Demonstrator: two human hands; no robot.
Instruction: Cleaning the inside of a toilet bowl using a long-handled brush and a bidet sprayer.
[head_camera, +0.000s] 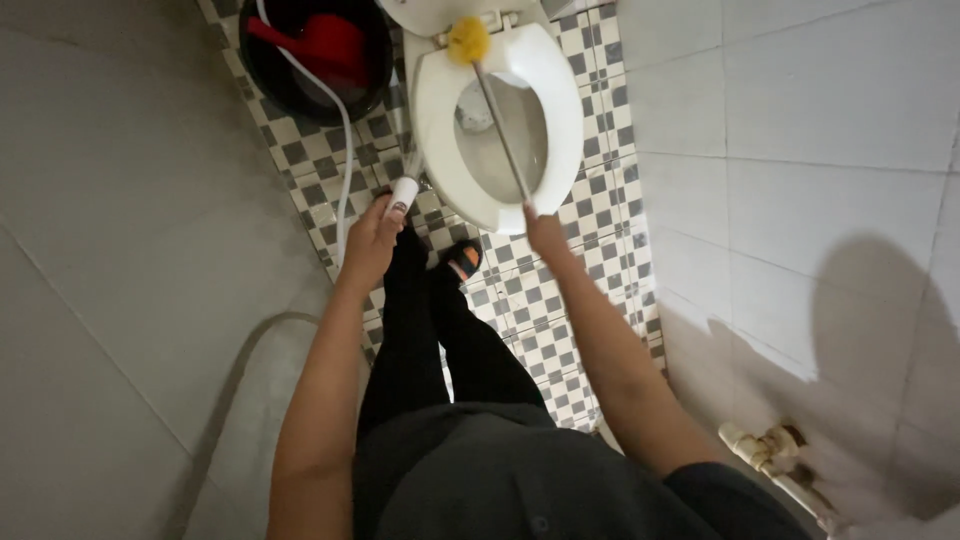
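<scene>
Yellow-headed toilet brush (469, 40) scrubs the white seat's (556, 90) back rim, right hand (545, 232) fingers gripping its handle; left hand (372, 240) clasps a white spray nozzle (402, 193); rinsing seems due.

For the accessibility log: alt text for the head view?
Seen from above, the right hand holds a long thin-handled toilet brush with a yellow head against the white toilet seat; the left hand holds a white spray nozzle on a white hose over the checkered tile floor.
</scene>
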